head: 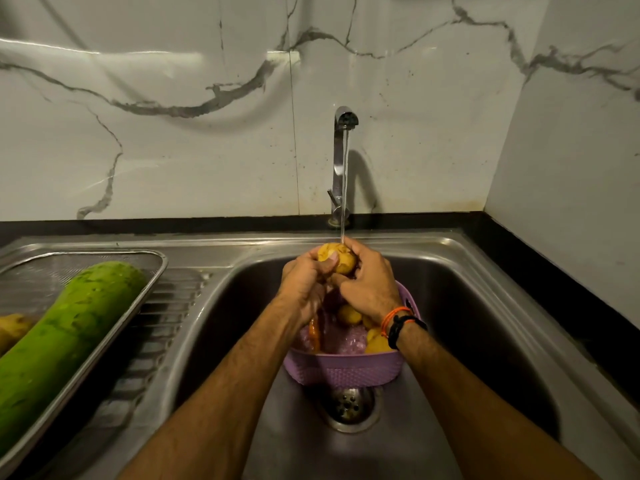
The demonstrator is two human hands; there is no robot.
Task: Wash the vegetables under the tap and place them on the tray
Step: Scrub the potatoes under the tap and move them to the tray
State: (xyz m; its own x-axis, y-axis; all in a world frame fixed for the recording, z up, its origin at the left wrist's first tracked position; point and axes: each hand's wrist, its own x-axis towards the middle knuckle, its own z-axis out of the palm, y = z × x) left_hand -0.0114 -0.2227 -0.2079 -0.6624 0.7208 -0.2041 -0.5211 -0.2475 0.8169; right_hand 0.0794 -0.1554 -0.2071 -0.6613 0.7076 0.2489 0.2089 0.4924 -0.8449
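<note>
A yellow potato [341,258] is held under the running stream from the chrome tap [343,150]. My left hand [304,282] and my right hand [369,282] both grip it from either side above the sink basin. Below them a purple basket [343,370] stands in the sink, holding more potatoes [375,341] and an orange carrot [314,332]. On the left drainboard a steel tray [152,289] carries a large green gourd [65,337] and a potato [12,329] at the frame's left edge.
The steel sink [467,306] has its drain [348,407] just in front of the basket. A black counter edge [554,289] runs along the right. A marble wall rises behind the tap.
</note>
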